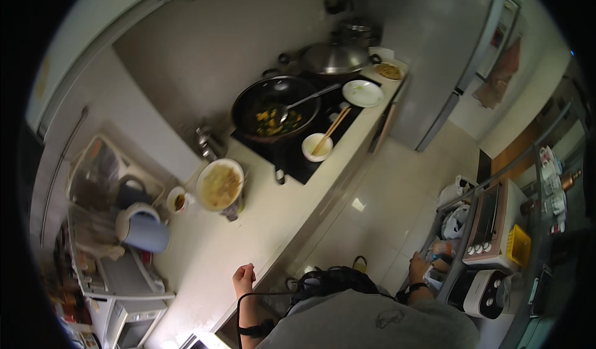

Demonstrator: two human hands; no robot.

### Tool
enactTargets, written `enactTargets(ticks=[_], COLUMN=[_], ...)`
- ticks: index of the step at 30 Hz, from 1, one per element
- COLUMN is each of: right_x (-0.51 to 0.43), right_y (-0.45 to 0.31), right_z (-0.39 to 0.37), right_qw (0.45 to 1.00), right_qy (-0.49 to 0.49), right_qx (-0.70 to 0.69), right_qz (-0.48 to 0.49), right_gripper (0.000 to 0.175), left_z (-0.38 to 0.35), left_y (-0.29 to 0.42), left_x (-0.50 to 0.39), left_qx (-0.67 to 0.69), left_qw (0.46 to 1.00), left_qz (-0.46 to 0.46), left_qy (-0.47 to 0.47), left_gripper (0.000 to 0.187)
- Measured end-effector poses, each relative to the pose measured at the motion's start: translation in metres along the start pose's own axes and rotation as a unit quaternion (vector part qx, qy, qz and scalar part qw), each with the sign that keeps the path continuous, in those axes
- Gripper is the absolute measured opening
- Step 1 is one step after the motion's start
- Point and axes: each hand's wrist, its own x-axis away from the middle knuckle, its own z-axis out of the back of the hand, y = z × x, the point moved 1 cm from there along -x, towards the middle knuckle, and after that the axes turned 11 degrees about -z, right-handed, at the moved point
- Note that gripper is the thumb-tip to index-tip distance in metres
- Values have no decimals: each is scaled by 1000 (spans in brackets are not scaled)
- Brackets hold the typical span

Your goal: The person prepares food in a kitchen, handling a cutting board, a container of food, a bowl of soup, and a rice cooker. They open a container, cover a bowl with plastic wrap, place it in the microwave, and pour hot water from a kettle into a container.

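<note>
Over the front edge of the pale countertop [274, 218], my left hand [244, 274] is loosely curled, with nothing visible in it. Low on the other side, my right hand [417, 266] hangs beside bagged items on a shelf; its fingers are too unclear to read. Before me a black wok [247, 102] sits on the dark cooktop [298, 169], holding green and yellow food. A metal spatula [312, 98] leans in it. Wooden chopsticks [336, 124] rest across a small white bowl [305, 149] at the cooktop's front. A large bowl of food [219, 186] stands on the counter.
Behind the wok sits a lidded pan [337, 60], near a white plate [363, 94] and a dish of food [389, 71]. A blue kettle [148, 232] and small cup [178, 201] are at left. The shelf carries a toaster oven [486, 228] and air fryer [479, 294]. A refrigerator [423, 60] stands beyond.
</note>
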Motion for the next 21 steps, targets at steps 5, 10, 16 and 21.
enactTargets(ticks=[5, 10, 16, 21], right_x=[-82, -179, -255, -331], right_y=[23, 16, -66, -132], right_z=[30, 51, 81, 95], right_qw=[999, 990, 965, 956], right_qy=[20, 18, -15, -31], right_qx=[-9, -127, -256, -285], right_qz=[-46, -67, -53, -60], right_gripper=[54, 53, 51, 50], left_z=[-111, -236, -388, -511], left_y=[-11, -7, 26, 30], left_x=[-2, -4, -17, -57], left_qx=[-62, -83, -127, -118], left_qw=[997, 990, 966, 952], left_qz=[2, -26, -48, -38], left_qy=[-45, -111, -219, -280], left_gripper=[22, 30, 33, 33])
